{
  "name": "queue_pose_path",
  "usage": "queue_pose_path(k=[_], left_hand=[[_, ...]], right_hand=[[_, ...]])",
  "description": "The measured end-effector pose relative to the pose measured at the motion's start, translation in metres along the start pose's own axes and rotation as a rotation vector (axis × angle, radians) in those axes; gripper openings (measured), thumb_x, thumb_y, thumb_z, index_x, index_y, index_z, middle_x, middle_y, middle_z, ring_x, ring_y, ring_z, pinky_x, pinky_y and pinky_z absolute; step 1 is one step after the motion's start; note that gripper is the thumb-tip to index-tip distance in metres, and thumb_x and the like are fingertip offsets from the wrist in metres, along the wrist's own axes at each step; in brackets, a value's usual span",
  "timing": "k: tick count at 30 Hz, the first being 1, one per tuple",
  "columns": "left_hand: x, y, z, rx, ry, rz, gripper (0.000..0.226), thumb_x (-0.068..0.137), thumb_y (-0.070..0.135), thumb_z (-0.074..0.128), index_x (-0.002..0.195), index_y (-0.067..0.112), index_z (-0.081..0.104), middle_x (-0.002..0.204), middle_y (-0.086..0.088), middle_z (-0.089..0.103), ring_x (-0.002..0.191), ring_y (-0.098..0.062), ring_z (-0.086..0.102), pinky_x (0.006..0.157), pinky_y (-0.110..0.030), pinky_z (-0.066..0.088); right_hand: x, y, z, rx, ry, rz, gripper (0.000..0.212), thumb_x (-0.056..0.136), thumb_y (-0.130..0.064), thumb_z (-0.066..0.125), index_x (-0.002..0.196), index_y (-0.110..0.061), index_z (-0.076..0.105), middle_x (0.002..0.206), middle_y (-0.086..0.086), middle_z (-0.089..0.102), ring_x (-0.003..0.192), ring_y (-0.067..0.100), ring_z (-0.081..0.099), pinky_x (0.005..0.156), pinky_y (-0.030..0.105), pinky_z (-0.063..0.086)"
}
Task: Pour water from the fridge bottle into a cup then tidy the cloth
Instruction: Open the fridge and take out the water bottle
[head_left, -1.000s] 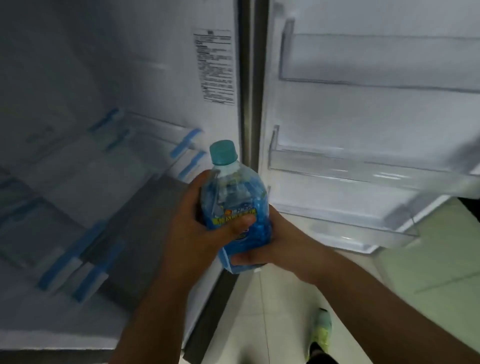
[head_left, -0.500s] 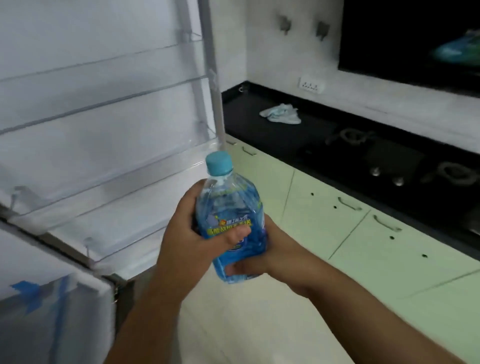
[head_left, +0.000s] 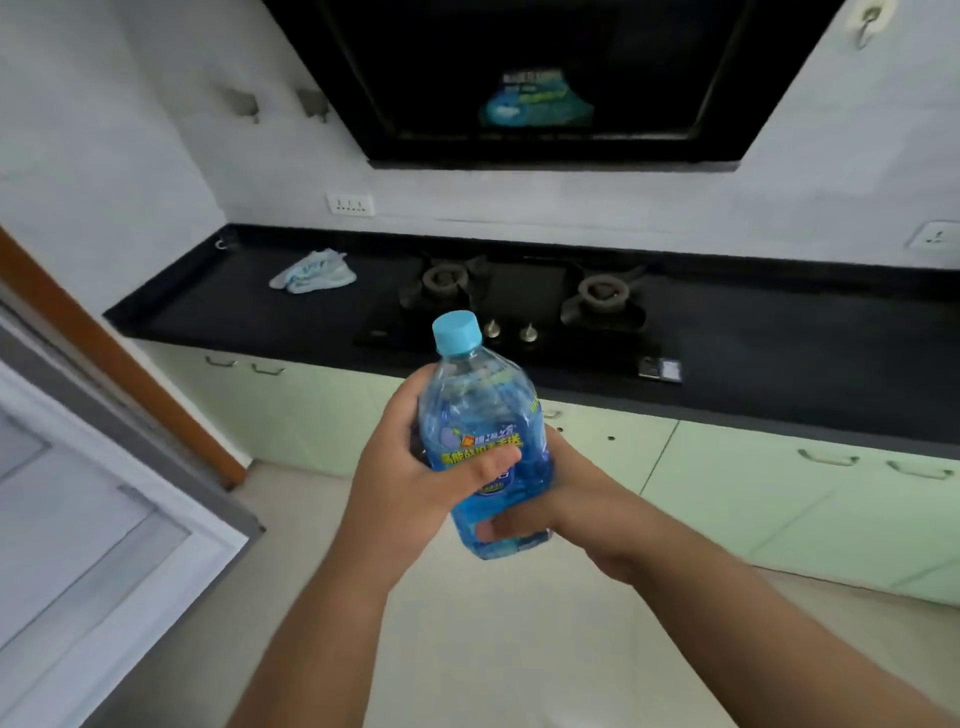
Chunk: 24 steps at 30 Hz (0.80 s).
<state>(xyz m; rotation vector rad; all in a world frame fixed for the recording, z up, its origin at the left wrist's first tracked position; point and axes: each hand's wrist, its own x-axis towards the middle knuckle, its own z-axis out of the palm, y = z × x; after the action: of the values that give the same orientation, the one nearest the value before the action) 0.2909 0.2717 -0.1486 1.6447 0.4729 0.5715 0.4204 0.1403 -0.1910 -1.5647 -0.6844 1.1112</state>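
We see the water bottle (head_left: 480, 441) in mid-air at centre frame, over the floor (head_left: 519, 649) in front of the counter, roughly upright with its top leaning a bit left. Blue label, light blue cap (head_left: 457, 332) on. Left hand (head_left: 410, 488) grasps the bottle's middle from the left, thumb lying across the label. Right hand (head_left: 540, 514) grasps the lower part from the right and underneath, fingertips showing at the base. Both hands are wrapped on the bottle.

We see the cloth (head_left: 313, 271) crumpled on the black countertop (head_left: 779, 353), toward its left end, well apart from the bottle. Just right of the cloth sits a two-burner gas hob (head_left: 519, 312), two knobs at its front edge. A black range hood (head_left: 545, 78) hangs above the hob, a blue sticker on its glass.

Pale green cabinet doors (head_left: 753, 499) run under the counter, with small metal handles. White wall behind has a socket strip (head_left: 350, 204) on the left and a single outlet (head_left: 935, 236) at far right. The fridge door (head_left: 78, 519) fills the lower left, with a brown door frame (head_left: 119, 358) behind it. We see no cup in frame.
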Motion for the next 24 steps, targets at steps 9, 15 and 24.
queue_pose_path(k=[9,15,24], left_hand=[[0.077,0.000,0.123,-0.002,-0.321,0.004,0.078,0.074,0.012,0.091,0.143,0.025,0.055,0.129,0.000,0.073,0.120,-0.022,0.071,0.099,-0.052,0.058],[0.145,-0.020,0.199,-0.034,-0.553,-0.003,0.078,0.077,0.011,0.092,0.145,0.020,0.053,0.133,-0.006,0.070,0.123,-0.028,0.069,0.102,-0.057,0.055],[0.239,-0.018,0.335,-0.115,-0.948,0.063,0.079,0.074,0.021,0.095,0.141,0.029,0.055,0.132,-0.002,0.070,0.124,-0.024,0.068,0.103,-0.055,0.055]], right_hand=[[-0.034,0.019,-0.119,0.149,0.272,0.014,0.088,0.064,-0.001,0.092,0.137,-0.028,0.052,0.126,0.000,0.075,0.117,0.022,0.072,0.104,0.053,0.057],[-0.037,0.030,-0.187,0.193,0.502,0.073,0.082,0.065,0.005,0.090,0.132,-0.027,0.054,0.120,-0.003,0.076,0.111,0.018,0.074,0.101,0.048,0.059],[-0.052,0.030,-0.282,0.291,0.912,0.082,0.086,0.064,0.006,0.092,0.134,-0.028,0.054,0.120,-0.006,0.077,0.108,0.014,0.075,0.092,0.037,0.062]])
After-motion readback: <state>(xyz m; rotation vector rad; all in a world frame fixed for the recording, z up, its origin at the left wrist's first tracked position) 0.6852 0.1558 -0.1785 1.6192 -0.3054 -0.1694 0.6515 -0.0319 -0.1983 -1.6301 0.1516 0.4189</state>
